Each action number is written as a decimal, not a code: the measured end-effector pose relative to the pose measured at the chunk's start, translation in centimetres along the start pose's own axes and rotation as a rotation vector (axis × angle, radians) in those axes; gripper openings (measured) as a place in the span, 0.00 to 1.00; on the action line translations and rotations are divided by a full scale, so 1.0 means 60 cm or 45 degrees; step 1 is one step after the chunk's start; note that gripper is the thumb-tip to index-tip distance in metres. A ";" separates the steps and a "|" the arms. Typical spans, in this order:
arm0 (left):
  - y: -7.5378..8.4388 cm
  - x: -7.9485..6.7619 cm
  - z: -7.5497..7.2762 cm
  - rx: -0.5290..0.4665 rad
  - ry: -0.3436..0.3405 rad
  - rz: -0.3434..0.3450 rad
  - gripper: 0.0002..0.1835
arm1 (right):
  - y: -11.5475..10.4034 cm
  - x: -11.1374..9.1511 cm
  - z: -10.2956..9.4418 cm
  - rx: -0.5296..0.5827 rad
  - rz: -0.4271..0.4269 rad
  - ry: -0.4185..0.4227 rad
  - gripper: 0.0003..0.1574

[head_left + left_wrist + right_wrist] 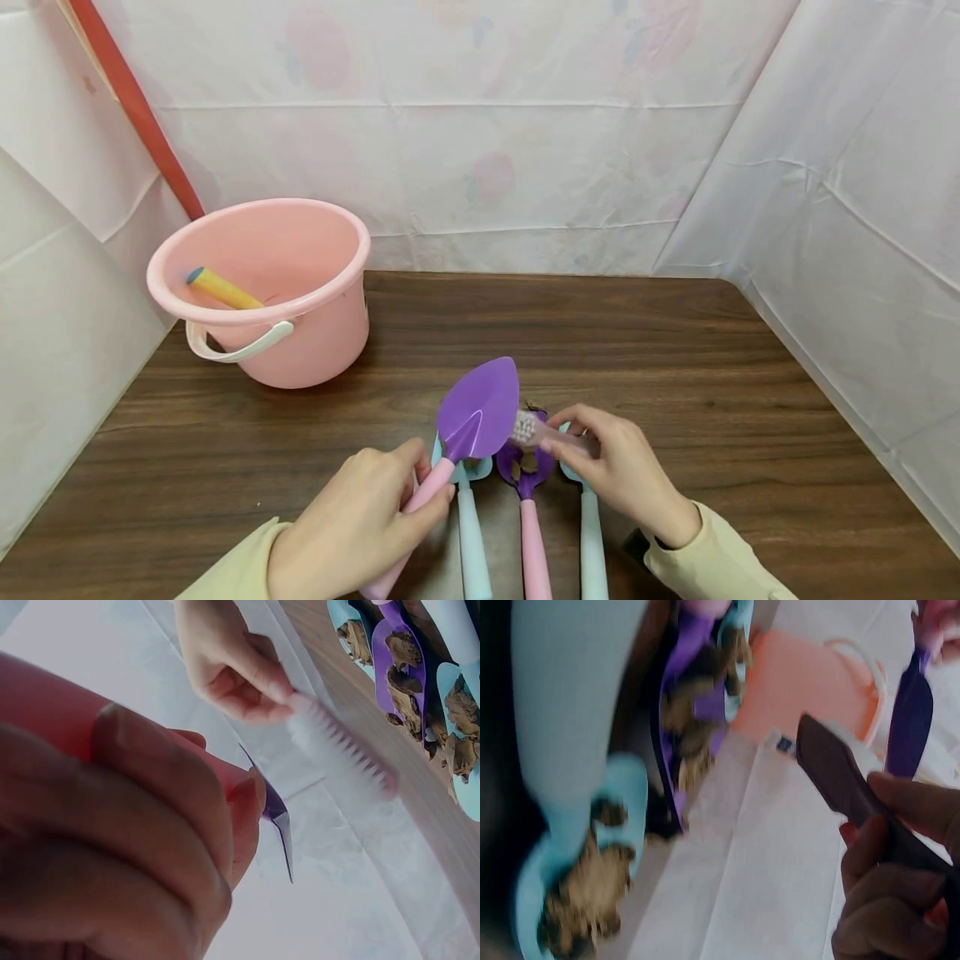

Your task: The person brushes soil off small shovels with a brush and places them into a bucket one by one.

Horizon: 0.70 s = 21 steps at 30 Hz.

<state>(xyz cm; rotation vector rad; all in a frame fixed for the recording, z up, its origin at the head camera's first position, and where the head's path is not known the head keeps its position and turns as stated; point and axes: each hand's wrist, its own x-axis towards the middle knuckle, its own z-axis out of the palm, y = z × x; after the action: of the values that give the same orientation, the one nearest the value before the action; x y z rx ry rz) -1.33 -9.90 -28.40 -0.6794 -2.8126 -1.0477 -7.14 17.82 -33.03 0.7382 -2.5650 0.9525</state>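
My left hand (pixel 360 512) grips the pink handle of a garden trowel (pixel 483 404), its purple blade raised and pointing away. A small brush (pixel 527 428) with pale bristles and a pinkish handle is pinched between the thumb and fingers of my right hand (pixel 622 467), close to the blade's right edge. In the left wrist view the brush's bristles (pixel 330 742) look blurred. Below the hands lie a light blue hand tool (pixel 472 533), a purple one with a pink handle (pixel 534 542) and another light blue one (pixel 592 542). Brown, dry-looking lumps (pixel 405 682) sit in their heads.
A pink bucket (pixel 322 346) with a white handle stands at the back left of the dark wooden table (pixel 585 333). A yellow stick with a blue end (pixel 225 288) leans inside it. Pale sheeting (pixel 465 183) hangs behind and at both sides.
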 end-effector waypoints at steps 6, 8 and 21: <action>0.001 0.007 0.001 0.019 0.020 -0.010 0.11 | -0.018 -0.010 0.018 0.138 -0.109 -0.137 0.11; 0.000 0.008 0.002 0.018 0.017 -0.015 0.11 | -0.024 -0.010 0.021 0.205 -0.121 -0.161 0.11; -0.003 0.004 0.005 -0.011 -0.051 -0.052 0.10 | -0.031 -0.006 0.017 0.250 -0.009 -0.075 0.11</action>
<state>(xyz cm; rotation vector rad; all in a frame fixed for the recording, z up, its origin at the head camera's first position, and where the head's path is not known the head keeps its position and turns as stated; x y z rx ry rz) -1.61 -9.72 -28.69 -0.6531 -2.8695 -1.0649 -5.89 16.08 -32.98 0.8380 -2.5414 1.2105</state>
